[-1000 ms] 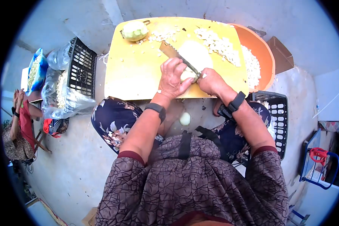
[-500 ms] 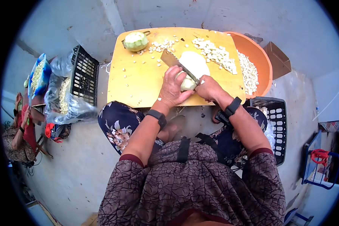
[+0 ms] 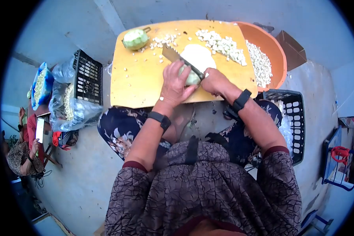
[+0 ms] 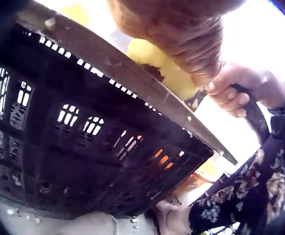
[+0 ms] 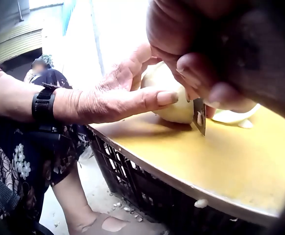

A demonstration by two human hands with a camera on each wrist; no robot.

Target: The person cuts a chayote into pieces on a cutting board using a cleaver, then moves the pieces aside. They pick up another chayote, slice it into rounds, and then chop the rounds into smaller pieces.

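Note:
On the yellow board (image 3: 137, 86), the left hand (image 3: 174, 83) holds a peeled pale green vegetable (image 3: 191, 78), its thumb along the near side. The right hand (image 3: 216, 82) grips the handle of a broad knife (image 3: 173, 54), whose blade slants across the vegetable toward the upper left. In the right wrist view the left thumb lies against the pale vegetable (image 5: 169, 107), with the blade (image 5: 199, 117) upright at its side. A white cut piece (image 3: 198, 56) lies flat just beyond the knife.
Diced pieces (image 3: 222, 47) and a whole peeled vegetable (image 3: 135, 39) lie at the board's far side. An orange basin (image 3: 278, 65) of dice stands at the right. Black crates (image 3: 88, 76) flank the board, with a blue tray (image 3: 46, 86) and another person (image 3: 25, 157) at the left.
The vegetable and both hands remain together at the blade, with small shifts. The head view has moved slightly. At the left, the other person's hand now has a white flat thing at it.

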